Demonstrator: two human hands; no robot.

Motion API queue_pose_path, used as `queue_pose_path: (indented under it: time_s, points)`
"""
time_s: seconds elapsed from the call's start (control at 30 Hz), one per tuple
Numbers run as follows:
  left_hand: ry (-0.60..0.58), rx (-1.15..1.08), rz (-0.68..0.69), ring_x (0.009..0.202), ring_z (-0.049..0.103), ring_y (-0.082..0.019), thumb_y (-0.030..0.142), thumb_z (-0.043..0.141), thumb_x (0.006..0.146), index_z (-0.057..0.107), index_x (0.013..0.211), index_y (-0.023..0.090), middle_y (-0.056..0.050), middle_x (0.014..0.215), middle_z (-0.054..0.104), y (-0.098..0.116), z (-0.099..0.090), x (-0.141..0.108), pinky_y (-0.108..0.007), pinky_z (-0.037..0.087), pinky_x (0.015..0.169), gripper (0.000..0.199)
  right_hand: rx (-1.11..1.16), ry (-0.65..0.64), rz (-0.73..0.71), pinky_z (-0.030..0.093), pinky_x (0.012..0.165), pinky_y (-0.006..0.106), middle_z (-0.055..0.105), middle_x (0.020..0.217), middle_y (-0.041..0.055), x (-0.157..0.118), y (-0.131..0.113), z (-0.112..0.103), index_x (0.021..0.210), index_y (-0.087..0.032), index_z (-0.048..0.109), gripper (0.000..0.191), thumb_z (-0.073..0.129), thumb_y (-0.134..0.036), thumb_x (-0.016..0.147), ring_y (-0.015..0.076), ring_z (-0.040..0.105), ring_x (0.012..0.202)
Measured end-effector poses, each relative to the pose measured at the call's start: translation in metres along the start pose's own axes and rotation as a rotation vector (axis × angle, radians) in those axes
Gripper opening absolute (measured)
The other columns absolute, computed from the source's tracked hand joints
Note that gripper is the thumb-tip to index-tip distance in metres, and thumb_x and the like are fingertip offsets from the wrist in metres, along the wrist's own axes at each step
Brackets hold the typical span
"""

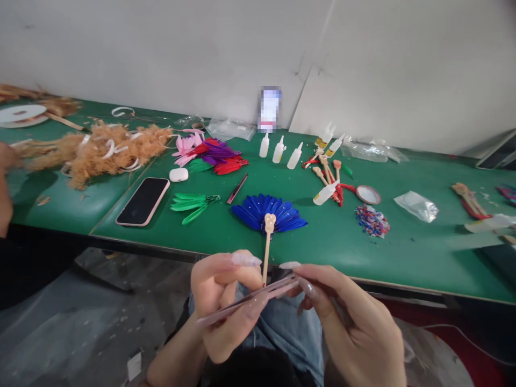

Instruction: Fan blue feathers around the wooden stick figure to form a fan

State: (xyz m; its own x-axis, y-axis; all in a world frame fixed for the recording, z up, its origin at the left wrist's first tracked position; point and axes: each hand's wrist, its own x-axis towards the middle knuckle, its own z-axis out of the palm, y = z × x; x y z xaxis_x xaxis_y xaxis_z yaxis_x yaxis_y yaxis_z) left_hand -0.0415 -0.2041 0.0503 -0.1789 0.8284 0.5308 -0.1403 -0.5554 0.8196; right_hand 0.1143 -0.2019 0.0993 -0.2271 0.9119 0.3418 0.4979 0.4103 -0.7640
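Note:
Low in front of me, my left hand [226, 301] is closed around a thin pinkish flat tool [229, 310] that looks like tweezers. The fingers of my right hand [346, 317] pinch its far end. Just beyond them a blue feather fan [268, 207] lies on the green table [217, 236], its pale wooden handle [266, 252] pointing toward me, the lower end beside my left fingertips. A dark slim tool [237, 188] rests behind the fan to the left, near green feathers [191, 205].
White glue bottles [278, 150] stand at the back, with another bottle [325, 193] lying by wooden handles [322, 174]. Colourful sequins [373, 220] are to the right. A black phone [144, 201] and orange fluffy material [116, 150] lie left. Another person's hand [5, 188] shows at the left edge.

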Motion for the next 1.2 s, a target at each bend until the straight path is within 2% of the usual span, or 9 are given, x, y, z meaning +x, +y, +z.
queue_pose_path:
  time_s: [0.1,0.3,0.47,0.6,0.77,0.87,1.1,1.2]
  points:
    - [-0.040,0.026,0.062,0.058,0.053,-0.012,0.017,0.055,0.080,0.041,0.115,0.026,0.004,0.072,0.057,0.007,0.002,0.004,-0.035,0.045,0.071,0.039,0.023,-0.039,0.001,0.051,0.059,0.012,0.066,0.073,-0.0071,0.001,-0.001,-0.002,0.102,-0.029,0.060,0.022,0.050,-0.014,0.089,0.0068,0.061,0.056]
    - [-0.051,-0.001,-0.001,0.062,0.053,-0.011,0.009,0.054,0.078,0.043,0.112,0.025,0.003,0.079,0.057,0.012,0.005,0.005,-0.033,0.044,0.068,0.039,0.010,-0.081,-0.020,0.051,0.061,0.012,0.066,0.075,-0.0062,-0.001,0.001,-0.005,0.101,-0.027,0.058,0.022,0.046,-0.012,0.090,0.0069,0.062,0.061]
    - [-0.057,-0.043,0.094,0.060,0.053,-0.010,0.007,0.056,0.073,0.042,0.116,0.022,0.002,0.083,0.058,0.006,0.006,0.005,-0.034,0.042,0.068,0.047,-0.093,-0.039,-0.087,0.052,0.063,0.015,0.066,0.078,-0.0032,-0.005,0.004,-0.001,0.105,-0.024,0.055,0.023,0.042,-0.011,0.091,0.0090,0.063,0.063]
    - [-0.083,-0.029,0.079,0.066,0.053,-0.011,0.005,0.054,0.073,0.041,0.115,0.022,0.003,0.079,0.056,0.005,0.006,0.006,-0.034,0.041,0.069,0.047,-0.120,-0.021,-0.115,0.051,0.062,0.014,0.065,0.077,-0.0030,-0.004,0.005,0.001,0.102,-0.023,0.054,0.022,0.040,-0.010,0.091,0.0083,0.063,0.061]
    - [-0.024,-0.022,0.115,0.058,0.047,-0.010,0.013,0.055,0.076,0.041,0.118,0.022,0.004,0.073,0.052,0.003,0.003,0.006,-0.031,0.037,0.060,0.045,-0.106,0.049,-0.028,0.050,0.063,0.014,0.063,0.073,-0.0043,-0.004,0.012,-0.002,0.101,-0.025,0.055,0.019,0.042,-0.013,0.092,0.0079,0.061,0.062]
    - [0.002,-0.042,0.114,0.059,0.046,-0.011,0.016,0.053,0.078,0.040,0.119,0.023,0.003,0.073,0.051,0.001,0.003,0.006,-0.032,0.037,0.061,0.044,-0.086,0.091,0.013,0.050,0.063,0.014,0.063,0.072,-0.0051,-0.005,0.013,-0.007,0.100,-0.026,0.057,0.019,0.045,-0.014,0.092,0.0077,0.061,0.063]
    - [-0.086,-0.023,0.086,0.056,0.050,-0.009,0.011,0.053,0.078,0.038,0.121,0.023,0.004,0.072,0.052,0.002,0.006,0.007,-0.030,0.041,0.063,0.047,-0.009,-0.035,-0.015,0.051,0.066,0.014,0.067,0.082,-0.0044,-0.004,0.006,-0.009,0.105,-0.028,0.059,0.024,0.047,-0.014,0.090,0.0080,0.064,0.071]
    - [-0.122,0.013,0.099,0.060,0.053,-0.009,0.006,0.054,0.075,0.039,0.120,0.022,0.000,0.083,0.056,0.003,0.008,0.008,-0.029,0.043,0.062,0.049,-0.007,-0.045,-0.020,0.052,0.067,0.013,0.069,0.083,-0.0039,-0.003,0.004,-0.010,0.105,-0.027,0.060,0.023,0.048,-0.014,0.090,0.0083,0.066,0.071]
